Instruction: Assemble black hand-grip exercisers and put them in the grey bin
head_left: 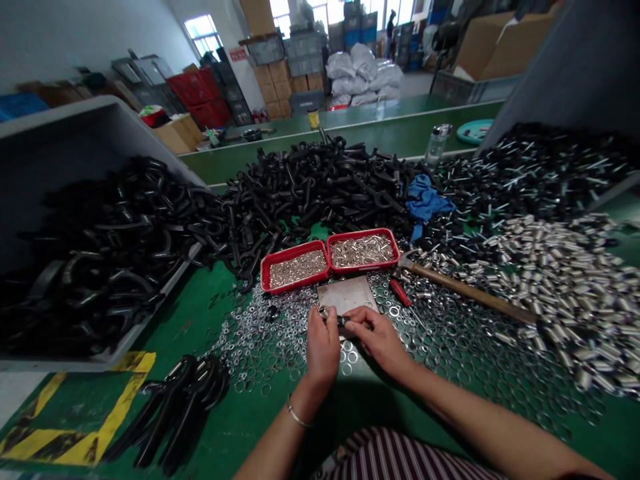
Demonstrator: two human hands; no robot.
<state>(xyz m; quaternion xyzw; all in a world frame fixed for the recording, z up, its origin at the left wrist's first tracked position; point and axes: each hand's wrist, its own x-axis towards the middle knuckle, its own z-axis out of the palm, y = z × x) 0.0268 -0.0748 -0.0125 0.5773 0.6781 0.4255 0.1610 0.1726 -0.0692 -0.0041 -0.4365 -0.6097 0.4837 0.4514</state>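
My left hand (323,343) is closed round the silver end of a small black-and-silver part (341,321), just over the near edge of a flat metal plate (350,295). My right hand (377,339) pinches the same part's black end from the other side. Fingers cover most of it, so its full shape is hidden. Beyond the plate stand two red trays side by side: the left tray (271,288) holds tiny metal pieces, the right tray (397,252) small pins. A red-handled screwdriver (400,292) lies right of the plate.
Loose washers and rings (270,340) surround my hands. A wooden-handled hammer (465,289) and metal sleeves (570,267) lie right. Black hooked parts (320,180) are heaped behind, with a blue cloth (425,200). A grey bin (120,113) stands left, near finished-looking black handles (175,407).
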